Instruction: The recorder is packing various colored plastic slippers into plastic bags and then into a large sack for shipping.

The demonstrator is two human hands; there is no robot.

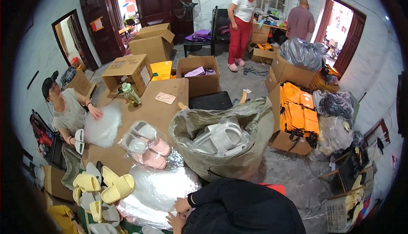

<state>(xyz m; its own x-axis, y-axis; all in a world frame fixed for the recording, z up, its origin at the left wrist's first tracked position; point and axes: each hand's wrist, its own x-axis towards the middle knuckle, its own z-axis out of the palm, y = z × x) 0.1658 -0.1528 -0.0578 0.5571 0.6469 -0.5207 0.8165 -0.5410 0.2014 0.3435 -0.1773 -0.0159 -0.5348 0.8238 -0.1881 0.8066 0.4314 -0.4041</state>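
Both hands low at the near edge of a clear plastic bag stack (157,191), left hand (182,205) and right hand (175,221) pinching its film, bagged slippers (146,144) beyond.

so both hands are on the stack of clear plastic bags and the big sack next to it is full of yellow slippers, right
Not quite. In the head view both hands, left hand and right hand, are on the stack of clear plastic bags, but the big sack holds white slippers, not yellow.
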